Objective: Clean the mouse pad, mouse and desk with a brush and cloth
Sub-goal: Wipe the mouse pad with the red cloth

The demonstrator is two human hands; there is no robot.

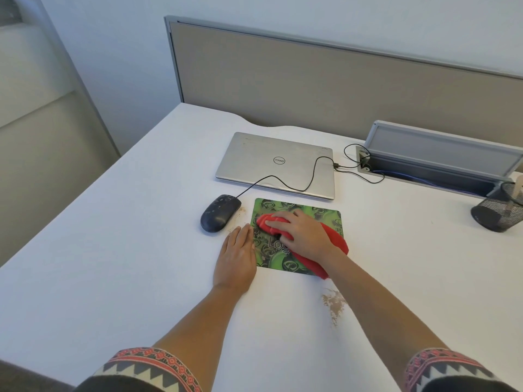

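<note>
Pad (276,257) can't slide, I think: your left hand (236,257) lies flat against its left edge, so your right hand (304,236), gripping the cloth (335,241) on it, can rub.

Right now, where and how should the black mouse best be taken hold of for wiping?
Probably pinch the mouse across its two long sides at mid-body, coming from above with the left hand, which lies nearest. Its low rounded back offers little hold, and the cable leaves its far end.
</note>
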